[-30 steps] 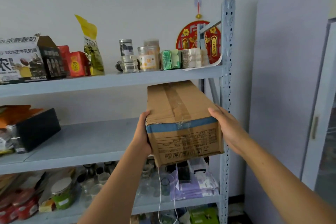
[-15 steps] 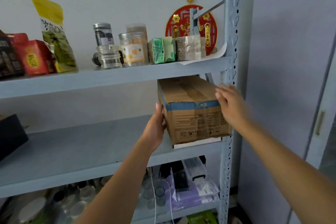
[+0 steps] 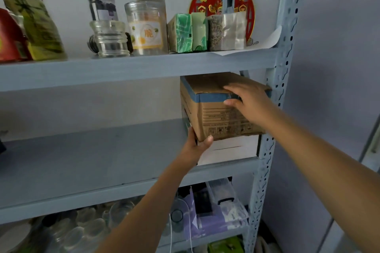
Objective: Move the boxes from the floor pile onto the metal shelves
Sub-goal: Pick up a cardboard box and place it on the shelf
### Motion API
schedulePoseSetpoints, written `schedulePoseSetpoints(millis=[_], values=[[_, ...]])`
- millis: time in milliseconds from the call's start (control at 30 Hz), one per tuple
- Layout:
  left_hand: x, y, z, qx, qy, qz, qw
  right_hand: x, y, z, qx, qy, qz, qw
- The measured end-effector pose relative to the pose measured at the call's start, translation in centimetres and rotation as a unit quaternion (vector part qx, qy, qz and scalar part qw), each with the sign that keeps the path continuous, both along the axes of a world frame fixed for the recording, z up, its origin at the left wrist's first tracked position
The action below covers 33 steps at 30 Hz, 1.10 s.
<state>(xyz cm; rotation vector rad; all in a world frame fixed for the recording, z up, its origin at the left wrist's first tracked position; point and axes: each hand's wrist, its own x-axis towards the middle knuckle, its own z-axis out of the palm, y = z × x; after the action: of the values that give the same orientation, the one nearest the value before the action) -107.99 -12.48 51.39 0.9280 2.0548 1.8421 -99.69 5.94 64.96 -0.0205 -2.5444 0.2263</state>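
One carton (image 3: 213, 118) seemingly atop white box (image 3: 230, 150).

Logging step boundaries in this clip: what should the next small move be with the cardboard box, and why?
Probably push the cardboard box slightly further back, then let go. It already rests on the white box on the middle shelf, while the left hand grips its lower corner and the right hand holds its top front edge.
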Motion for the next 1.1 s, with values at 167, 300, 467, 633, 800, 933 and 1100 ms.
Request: schedulePoseSetpoints(millis=[167, 300, 467, 633, 800, 933, 1100], values=[[-0.9, 1.6, -1.0, -0.023, 0.0, 0.08, 0.997, -2.1, 0.7, 0.2, -0.036, -0.02, 0.016, 0.999], [-1.7, 1.3, -1.5, -0.018, 0.005, 0.1, 0.995, -3.1, 0.1, 0.2, -0.04, -0.021, 0.023, 0.999], [-2.3, 1.1, -1.4, -0.055, 0.01, 0.099, 0.993, -3.3, 0.6, 0.1, -0.028, -0.024, 0.022, 0.999], [-2.4, 1.4, -1.8, -0.062, 0.002, 0.106, 0.992, -3.7, 0.5, -0.2, -0.012, -0.01, 0.023, 1.0], [-0.8, 1.0, 0.0, -0.091, 0.004, 0.101, 0.991, -3.8, 0.2, -0.4, 0.001, -0.004, 0.006, 1.0], [-0.1, 0.7, 0.6, -0.092, -0.01, 0.077, 0.993, -3.4, 0.1, -0.4, -0.002, -0.008, 0.003, 1.0], [0.9, 0.0, 2.9, -0.054, -0.038, 0.056, 0.996, -3.5, 0.1, -0.4, -0.007, -0.029, -0.011, 0.999]])
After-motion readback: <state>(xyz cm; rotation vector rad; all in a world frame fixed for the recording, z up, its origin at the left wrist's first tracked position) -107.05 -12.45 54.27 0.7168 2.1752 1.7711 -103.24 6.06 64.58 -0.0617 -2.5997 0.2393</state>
